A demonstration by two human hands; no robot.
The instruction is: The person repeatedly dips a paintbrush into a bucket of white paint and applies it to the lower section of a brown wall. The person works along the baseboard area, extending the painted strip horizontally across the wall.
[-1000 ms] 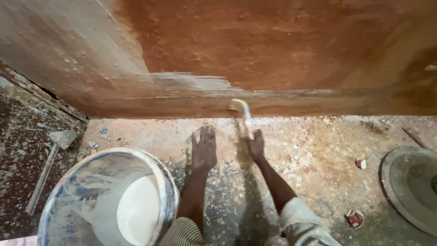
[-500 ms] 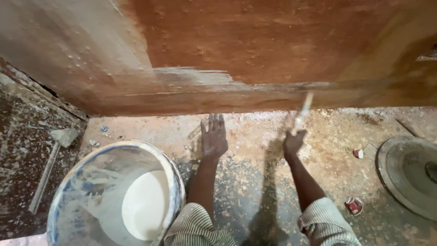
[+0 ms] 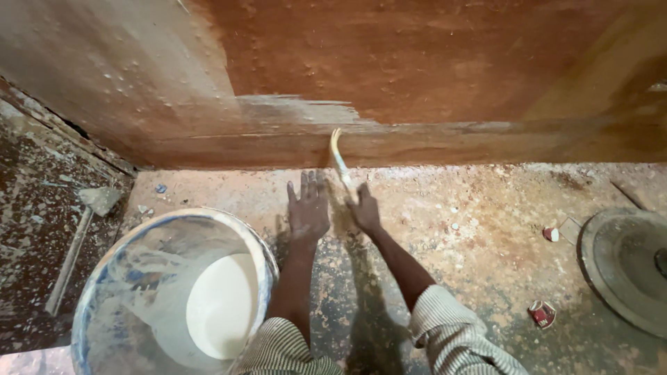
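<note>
— While the left hand [image 3: 308, 208] is lying open and flat on the floor [image 3: 451, 229], what is the right hand [image 3: 363, 208] doing?

— It is gripping a brush [image 3: 339, 158], whose bristles are touching the base of the brown wall [image 3: 417, 69].

— And the bucket [image 3: 174, 292]?

— It is sitting just left of the left arm, holding white paint.

- Single view, worn on the head, looking steeply down and forward.
- Faces the base of a reddish-brown wall [image 3: 417, 62], which fills the upper frame.
- Close in: both forearms reach up from the bottom edge, left hand [image 3: 308, 208] and right hand [image 3: 364, 210] near mid-frame.
- Takes in speckled floor [image 3: 472, 229] below, paint bucket [image 3: 125, 278] at lower left, round grey lid [image 3: 625, 271] cut by the right edge.
- No second view.
</note>
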